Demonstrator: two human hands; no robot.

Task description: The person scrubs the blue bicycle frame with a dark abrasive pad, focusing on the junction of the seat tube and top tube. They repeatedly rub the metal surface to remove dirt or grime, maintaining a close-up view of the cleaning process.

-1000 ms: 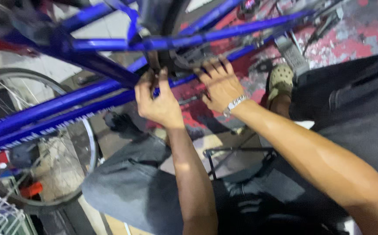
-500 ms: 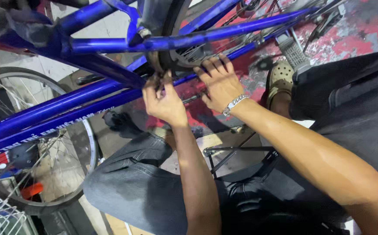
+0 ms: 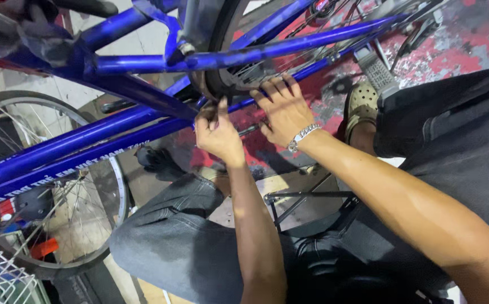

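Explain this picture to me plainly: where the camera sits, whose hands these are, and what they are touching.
There is no machine here. The single view comes from a camera worn on a person's head, looking down at their own two bare hands. The person sits low beside a blue bicycle frame. The left hand pinches a small part by the chainwheel; what it is cannot be told. The right hand, with a metal bracelet on its wrist, rests its fingers on the lower frame tube. Nearby are a spoked wheel, a pedal and a red worn floor.
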